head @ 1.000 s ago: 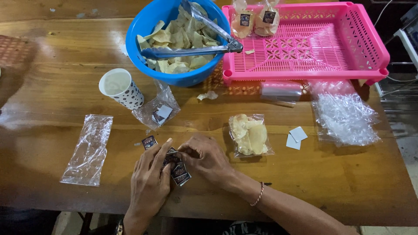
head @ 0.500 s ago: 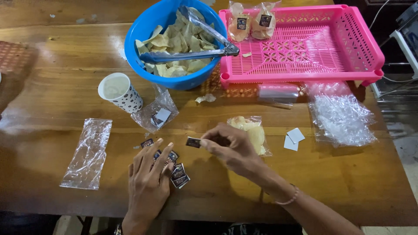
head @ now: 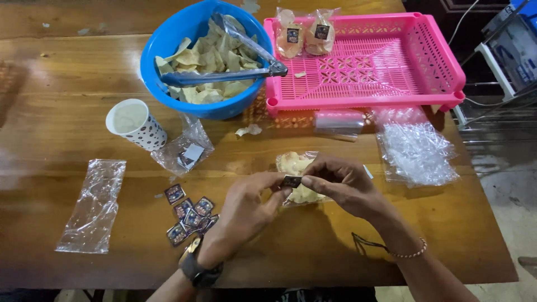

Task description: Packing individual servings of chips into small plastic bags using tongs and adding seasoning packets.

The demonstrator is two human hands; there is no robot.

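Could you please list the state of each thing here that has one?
Sticker: pinched between left hand and right hand.
Blue bowl: full of chips, tongs resting across.
Cup: upright.
Pink tray: holds two filled bags.
Chip bag: filled, lying flat.

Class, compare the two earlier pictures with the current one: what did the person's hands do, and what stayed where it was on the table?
The right hand picked one small dark sticker from the pile of stickers and lifted it rightwards; the left hand left the pile and now pinches it too, above the filled chip bag. The blue bowl, cup and pink tray stayed put.
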